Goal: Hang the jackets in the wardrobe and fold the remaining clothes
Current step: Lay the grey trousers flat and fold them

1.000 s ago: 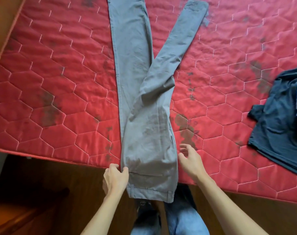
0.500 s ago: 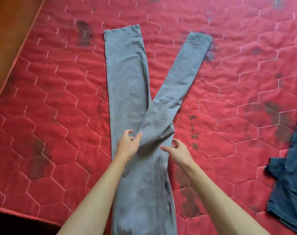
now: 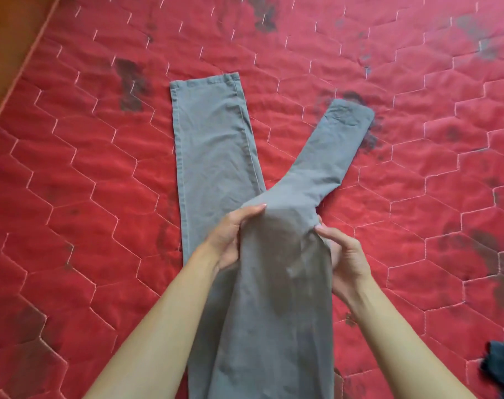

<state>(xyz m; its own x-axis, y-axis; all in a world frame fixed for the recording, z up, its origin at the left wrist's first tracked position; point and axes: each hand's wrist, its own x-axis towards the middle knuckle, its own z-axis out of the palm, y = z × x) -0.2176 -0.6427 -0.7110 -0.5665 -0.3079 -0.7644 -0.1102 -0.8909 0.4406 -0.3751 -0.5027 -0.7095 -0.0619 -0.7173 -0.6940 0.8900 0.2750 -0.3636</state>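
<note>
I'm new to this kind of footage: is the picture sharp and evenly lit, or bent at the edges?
Head view: soft, even daylight, no glare; the trousers and both hands, left and right, look fairly sharp; the mattress quilting lines curve toward the edges, a sign of wide-angle distortion; its dark patches look like stains, not shadows.

Between the hands, the trousers [image 3: 216, 145] are plain grey, darker in the shaded fold by the fingers. Under them the mattress [image 3: 72, 182] is red, quilted in pale hexagon stitching with dark grey smudges. Right of the right hand [image 3: 347, 260], a dark navy garment [image 3: 501, 367].
</note>
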